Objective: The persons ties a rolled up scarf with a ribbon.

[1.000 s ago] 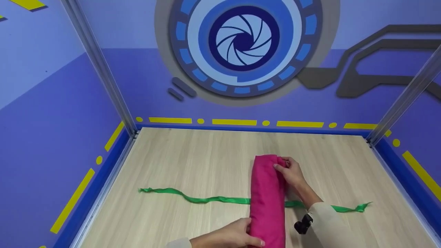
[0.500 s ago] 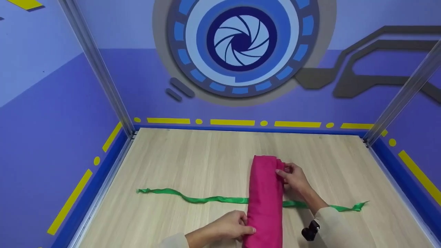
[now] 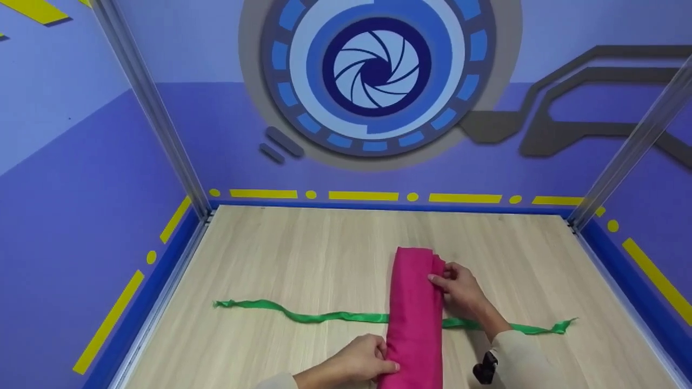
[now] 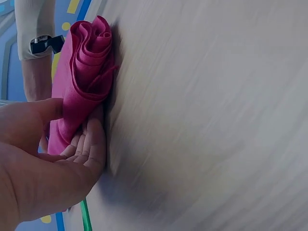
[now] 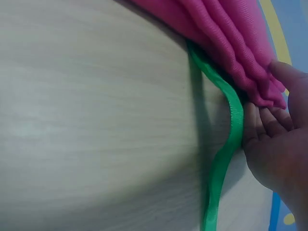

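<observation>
Left hand [image 3: 358, 359] and right hand [image 3: 463, 289] each pinch the long, folded magenta cloth bundle [image 3: 414, 319] between them; loosening either grip could let layers unroll, dragging could skew the shiny green ribbon [image 3: 357, 316] underneath

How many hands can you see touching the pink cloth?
2. The left hand grips the left side of the pink cloth, nearer the person. The right hand pinches its right edge, near the far end. No other hands show.

Long pink cloth roll [image 3: 415, 319], layered at its end, crosswise over wavy green ribbon [image 3: 354, 316]
</observation>
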`<action>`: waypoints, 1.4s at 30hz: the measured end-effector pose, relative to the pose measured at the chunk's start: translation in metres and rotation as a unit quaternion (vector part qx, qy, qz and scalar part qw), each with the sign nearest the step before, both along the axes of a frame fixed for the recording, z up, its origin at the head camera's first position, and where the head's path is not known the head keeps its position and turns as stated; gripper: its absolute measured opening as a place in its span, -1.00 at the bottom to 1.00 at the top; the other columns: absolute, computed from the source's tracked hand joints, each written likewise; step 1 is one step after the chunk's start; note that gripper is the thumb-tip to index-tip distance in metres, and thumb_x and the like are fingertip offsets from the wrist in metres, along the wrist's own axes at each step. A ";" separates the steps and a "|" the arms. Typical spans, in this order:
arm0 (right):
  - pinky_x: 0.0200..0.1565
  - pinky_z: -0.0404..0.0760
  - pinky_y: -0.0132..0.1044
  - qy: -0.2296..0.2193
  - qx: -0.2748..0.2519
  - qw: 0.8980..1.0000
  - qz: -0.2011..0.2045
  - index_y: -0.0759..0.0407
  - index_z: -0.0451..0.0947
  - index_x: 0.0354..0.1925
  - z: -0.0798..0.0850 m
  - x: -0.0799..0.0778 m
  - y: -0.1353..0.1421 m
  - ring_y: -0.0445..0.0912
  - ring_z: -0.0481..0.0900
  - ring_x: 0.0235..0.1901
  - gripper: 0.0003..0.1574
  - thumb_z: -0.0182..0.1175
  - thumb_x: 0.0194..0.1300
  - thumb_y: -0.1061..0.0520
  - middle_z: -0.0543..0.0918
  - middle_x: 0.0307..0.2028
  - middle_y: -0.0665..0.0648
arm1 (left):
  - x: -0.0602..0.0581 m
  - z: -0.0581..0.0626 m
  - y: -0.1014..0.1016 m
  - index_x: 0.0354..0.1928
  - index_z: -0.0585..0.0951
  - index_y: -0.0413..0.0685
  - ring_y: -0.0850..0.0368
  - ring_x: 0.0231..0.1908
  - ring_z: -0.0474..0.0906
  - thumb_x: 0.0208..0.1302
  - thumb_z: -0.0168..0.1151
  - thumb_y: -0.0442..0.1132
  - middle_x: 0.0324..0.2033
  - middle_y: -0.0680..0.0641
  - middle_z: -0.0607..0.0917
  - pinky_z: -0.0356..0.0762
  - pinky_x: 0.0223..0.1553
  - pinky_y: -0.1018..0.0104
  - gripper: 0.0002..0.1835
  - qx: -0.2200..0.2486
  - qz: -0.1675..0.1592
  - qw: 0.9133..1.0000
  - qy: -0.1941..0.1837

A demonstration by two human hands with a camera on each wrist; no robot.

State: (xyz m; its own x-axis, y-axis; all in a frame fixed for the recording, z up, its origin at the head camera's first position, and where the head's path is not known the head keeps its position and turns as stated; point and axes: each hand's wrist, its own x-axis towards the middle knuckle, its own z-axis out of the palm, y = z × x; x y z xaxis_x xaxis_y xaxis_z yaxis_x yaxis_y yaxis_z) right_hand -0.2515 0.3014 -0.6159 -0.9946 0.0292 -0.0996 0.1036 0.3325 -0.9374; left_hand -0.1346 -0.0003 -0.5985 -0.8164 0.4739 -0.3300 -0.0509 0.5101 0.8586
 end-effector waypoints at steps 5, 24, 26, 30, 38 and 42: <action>-0.03 0.62 -0.30 0.003 0.008 1.000 -0.001 0.41 0.48 0.21 -0.002 -0.001 0.000 0.02 0.59 -0.04 -0.44 0.38 0.48 0.06 0.63 -0.01 0.28 | -0.002 -0.003 0.000 -0.42 0.56 0.00 0.29 -0.64 0.37 0.28 0.54 -0.14 -0.67 0.12 0.51 0.30 -0.57 0.44 -0.70 0.002 0.002 1.000 0.000; -0.32 0.60 -0.27 -0.007 -0.048 0.999 -0.010 0.40 0.44 0.17 -0.006 -0.007 -0.006 0.01 0.53 -0.18 -0.50 0.37 0.48 0.13 0.55 -0.06 0.27 | -0.001 -0.004 -0.005 -0.41 0.56 0.00 0.23 -0.53 0.41 0.27 0.55 -0.13 -0.59 0.11 0.53 0.36 -0.47 0.37 -0.70 -0.012 0.012 0.999 0.029; -0.34 0.59 -0.27 -0.009 -0.054 0.998 -0.008 0.40 0.44 0.17 -0.007 -0.008 -0.006 0.01 0.53 -0.19 -0.50 0.37 0.47 0.13 0.55 -0.06 0.27 | -0.001 -0.004 -0.005 -0.41 0.56 0.00 0.23 -0.53 0.41 0.26 0.55 -0.13 -0.60 0.11 0.52 0.36 -0.47 0.37 -0.70 -0.015 0.011 0.999 0.032; -0.35 0.59 -0.26 -0.013 -0.063 0.998 -0.010 0.40 0.44 0.17 -0.008 -0.008 -0.005 0.00 0.53 -0.21 -0.52 0.36 0.48 0.15 0.56 -0.06 0.27 | -0.001 -0.004 -0.003 -0.42 0.55 -0.01 0.24 -0.55 0.40 0.27 0.55 -0.14 -0.61 0.11 0.51 0.35 -0.49 0.38 -0.69 -0.012 0.011 0.999 0.030; -0.34 0.61 -0.22 -0.006 -0.033 0.999 -0.005 0.44 0.44 0.17 -0.006 -0.006 -0.001 -0.01 0.53 -0.22 -0.52 0.33 0.50 0.16 0.55 -0.08 0.26 | 0.002 -0.007 0.004 -0.42 0.55 -0.02 0.27 -0.68 0.40 0.27 0.55 -0.19 -0.66 0.11 0.48 0.38 -0.62 0.46 -0.70 0.007 0.020 1.000 0.004; -0.34 0.62 -0.24 -0.009 -0.034 0.999 -0.009 0.41 0.46 0.14 -0.005 -0.005 -0.002 -0.02 0.54 -0.23 -0.53 0.36 0.48 0.13 0.55 -0.09 0.25 | 0.001 -0.007 0.004 -0.41 0.55 -0.01 0.27 -0.65 0.39 0.26 0.56 -0.15 -0.66 0.12 0.49 0.36 -0.54 0.41 -0.70 -0.001 0.016 1.000 0.014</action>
State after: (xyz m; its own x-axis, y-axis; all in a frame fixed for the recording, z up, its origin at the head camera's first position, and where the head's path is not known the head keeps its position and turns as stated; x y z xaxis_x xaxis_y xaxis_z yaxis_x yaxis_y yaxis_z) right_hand -0.2560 0.2996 -0.6208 -0.9921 0.0393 -0.1190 0.1252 0.2660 -0.9558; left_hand -0.1332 0.0040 -0.6054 -0.8403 0.4466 -0.3074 -0.0428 0.5106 0.8587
